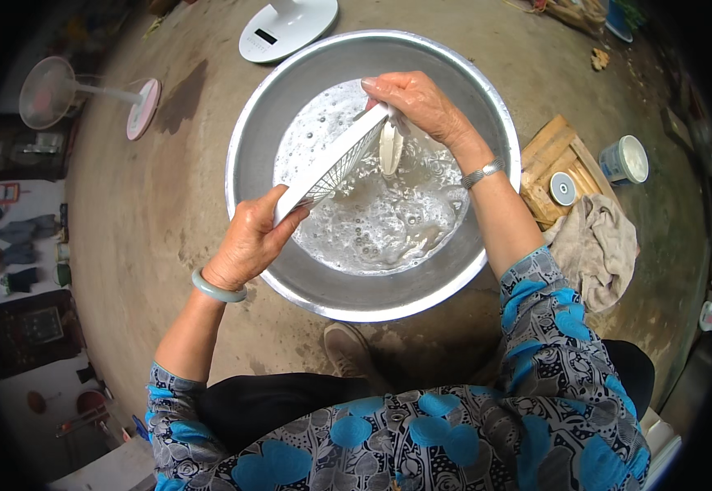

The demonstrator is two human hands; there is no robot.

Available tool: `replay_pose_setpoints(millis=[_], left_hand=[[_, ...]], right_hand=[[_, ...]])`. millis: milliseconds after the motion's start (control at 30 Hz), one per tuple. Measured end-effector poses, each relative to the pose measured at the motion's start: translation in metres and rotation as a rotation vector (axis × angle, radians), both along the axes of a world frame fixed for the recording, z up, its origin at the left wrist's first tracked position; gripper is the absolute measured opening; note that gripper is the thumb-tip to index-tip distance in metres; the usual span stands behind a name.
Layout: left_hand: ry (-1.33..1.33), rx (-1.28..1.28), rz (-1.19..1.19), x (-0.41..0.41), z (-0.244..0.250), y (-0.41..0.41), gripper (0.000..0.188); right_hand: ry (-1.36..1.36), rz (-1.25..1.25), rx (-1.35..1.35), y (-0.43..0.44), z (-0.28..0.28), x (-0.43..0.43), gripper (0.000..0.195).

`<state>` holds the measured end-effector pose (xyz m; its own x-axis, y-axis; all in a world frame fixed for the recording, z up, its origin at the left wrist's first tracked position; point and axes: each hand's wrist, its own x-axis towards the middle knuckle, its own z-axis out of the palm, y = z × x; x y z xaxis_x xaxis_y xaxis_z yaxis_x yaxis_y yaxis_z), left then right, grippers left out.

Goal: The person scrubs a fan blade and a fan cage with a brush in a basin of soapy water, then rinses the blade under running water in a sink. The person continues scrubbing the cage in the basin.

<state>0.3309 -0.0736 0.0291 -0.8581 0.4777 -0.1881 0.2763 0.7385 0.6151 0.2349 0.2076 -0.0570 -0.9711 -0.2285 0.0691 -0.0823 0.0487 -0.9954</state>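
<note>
Both hands hold a white round fan grille [331,161], tilted nearly edge-on above a large metal basin [356,302]. My left hand [255,236] grips its lower left rim, thumb on one side and fingers on the other. At the upper right rim, my right hand [420,107] is closed around the edge, with a bit of pale, wet material under the fingers. A pale oblong piece [391,150] hangs just below that hand; what it is, I cannot tell. Foamy, cloudy water [386,236] covers the basin's floor.
Behind the basin stands a white fan base [288,30]. A pink-based fan [142,110] is at left. To the right are a wooden stool [546,144] bearing a round grey disc [563,188], a crumpled beige cloth [598,251] and a white tub [625,159]. My shoe [347,350] is close to the basin.
</note>
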Motion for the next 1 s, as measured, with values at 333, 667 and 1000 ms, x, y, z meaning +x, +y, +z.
replay_pose_setpoints(millis=[333,667,1000], left_hand=[[0.103,0.091,-0.098,0.001,-0.009,0.007,0.019],[0.102,0.091,-0.114,0.000,-0.006,0.008,0.020],[0.001,-0.022,-0.059,0.000,0.001,0.008,0.020]], right_hand=[[-0.053,0.312,-0.099,0.036,-0.006,0.002,0.036],[-0.062,0.357,-0.123,0.036,-0.005,0.001,0.037],[-0.038,0.358,-0.108,0.035,-0.001,0.004,0.037]])
